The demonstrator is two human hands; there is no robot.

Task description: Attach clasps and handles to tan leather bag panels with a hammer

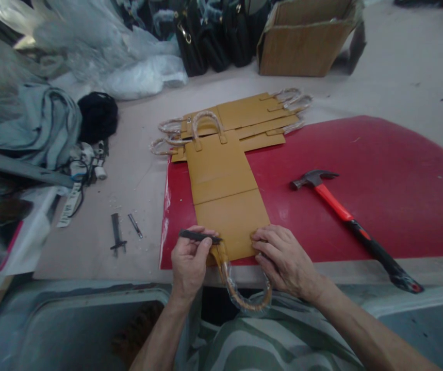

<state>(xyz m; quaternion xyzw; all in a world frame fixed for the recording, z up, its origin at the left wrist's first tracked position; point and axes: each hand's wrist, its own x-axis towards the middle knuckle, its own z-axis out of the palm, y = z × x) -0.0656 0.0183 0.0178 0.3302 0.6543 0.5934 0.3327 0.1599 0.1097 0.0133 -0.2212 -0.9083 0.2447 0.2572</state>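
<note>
A mustard-yellow leather bag panel (227,206) lies lengthwise in front of me on the red mat. Its near handle (240,301), wrapped in clear plastic, hangs over the table edge, and its far handle (207,118) arches over other panels. My left hand (191,263) is closed around a short black stick-like tool (200,236), whose end meets the panel by the left handle tab. With fingers bent, my right hand (283,257) grips the panel's near right corner beside the other handle end; that tab is hidden under the fingers.
A claw hammer (337,206) lies right on the red mat (379,170). More yellow panels (256,111) are stacked beyond. Two small metal tools, a larger one (117,234) and a thin one (135,225), lie left. Black bags (213,41) and a cardboard box (298,46) stand behind.
</note>
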